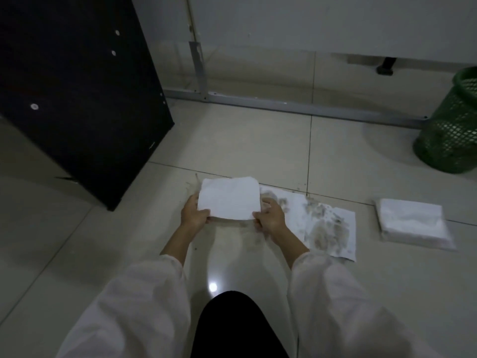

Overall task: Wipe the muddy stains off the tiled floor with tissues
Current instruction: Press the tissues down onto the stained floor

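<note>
Both hands are out in front, and between them sits a clean white tissue (229, 198), folded into a rough rectangle and held over the tiled floor (258, 146). The left hand (194, 212) has it by the near left corner, at about eight o'clock on the sheet, thumb on top and fingers curled beneath, closed on the paper's edge. The right hand (270, 217) pinches the near right corner, at about four o'clock, thumb on top, the other fingers tucked behind the sheet. So the tissue spans thumb to thumb, its far edge free of both hands.

Just past the right hand, at three o'clock from the clean sheet, a used tissue (320, 224) lies flat on the floor, smeared brown-grey with mud. A faint muddy stain (251, 240) shows on the tile below the held sheet, at about five o'clock, and thin streaks (195, 184) peek out at its ten o'clock corner.

Farther right, well apart, a stack of fresh tissues (413, 223). Up at two o'clock, a green mesh wastebasket (450, 127). At ten o'clock, a black cabinet (82, 91). White sleeves (144, 301) fill the foreground.
</note>
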